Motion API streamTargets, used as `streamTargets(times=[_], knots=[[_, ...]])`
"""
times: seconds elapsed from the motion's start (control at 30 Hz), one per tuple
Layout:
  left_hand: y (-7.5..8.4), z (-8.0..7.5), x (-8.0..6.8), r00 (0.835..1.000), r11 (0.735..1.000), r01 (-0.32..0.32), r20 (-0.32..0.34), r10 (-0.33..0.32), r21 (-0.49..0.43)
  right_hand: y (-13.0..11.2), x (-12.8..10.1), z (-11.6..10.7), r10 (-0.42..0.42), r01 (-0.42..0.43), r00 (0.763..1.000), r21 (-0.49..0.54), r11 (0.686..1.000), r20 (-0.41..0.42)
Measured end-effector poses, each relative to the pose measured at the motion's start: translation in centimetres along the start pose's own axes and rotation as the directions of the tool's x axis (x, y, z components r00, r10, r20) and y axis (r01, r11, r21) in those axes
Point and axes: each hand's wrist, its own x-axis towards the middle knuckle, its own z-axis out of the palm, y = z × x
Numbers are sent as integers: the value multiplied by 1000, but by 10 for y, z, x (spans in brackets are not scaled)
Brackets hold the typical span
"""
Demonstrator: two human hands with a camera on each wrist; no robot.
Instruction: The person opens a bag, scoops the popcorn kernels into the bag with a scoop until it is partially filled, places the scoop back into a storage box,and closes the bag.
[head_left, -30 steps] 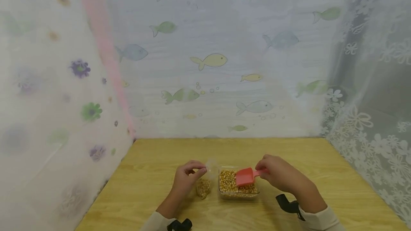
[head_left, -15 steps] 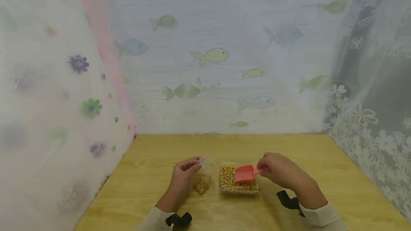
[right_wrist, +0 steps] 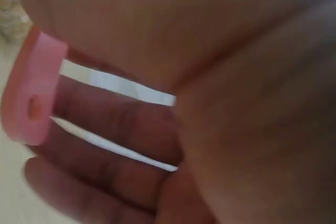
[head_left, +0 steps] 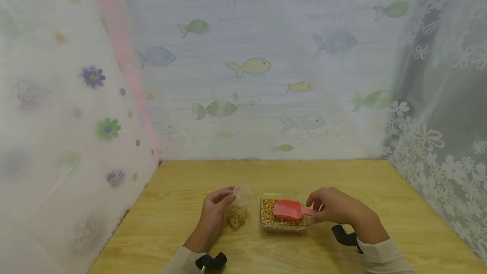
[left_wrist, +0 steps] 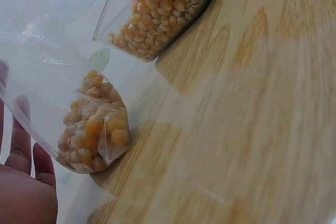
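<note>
My left hand (head_left: 214,215) pinches the rim of a clear plastic bag (head_left: 243,195); corn kernels (left_wrist: 94,124) fill its lower part, close over the table in the left wrist view. To the right stands a clear rectangular container (head_left: 283,228) of corn kernels. A pink-red scoop (head_left: 288,209) lies across the top of the kernels there, its blade overlapping them in the head view. My right hand (head_left: 338,208) holds the scoop's handle (right_wrist: 37,85) between thumb and fingers at the container's right side.
Bag and container stand on a wood-grain table (head_left: 182,181). A fish-print curtain (head_left: 236,134) hangs along its back edge, with flowered curtains on the left (head_left: 68,138) and right (head_left: 449,147). A black wrist mount (head_left: 344,235) sits on each wrist.
The right hand has lowered slightly and its hold on the handle has shifted; the scoop's blade has turned flatter and moved slightly left. The left hand has drawn the bag a little left.
</note>
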Motion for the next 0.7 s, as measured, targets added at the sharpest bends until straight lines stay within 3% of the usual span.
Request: streamTargets(times=[0.17,0.37,0.57,0.7], knots=[[-1,-3,3,1000,1000,-10,3,10,-11,9,7,2,-30,30,1000,25,999,0],[1,-5,7,1000,1000,-1,5,1,-12,24,15,2,-137,143,986,50,989,-96],[0,-6,13,1000,999,4,1,-4,-33,44,28,15,-196,239,962,241,941,-189],[-2,-7,14,1000,1000,21,-18,-21,-16,58,32,25,-146,221,965,376,900,-218]])
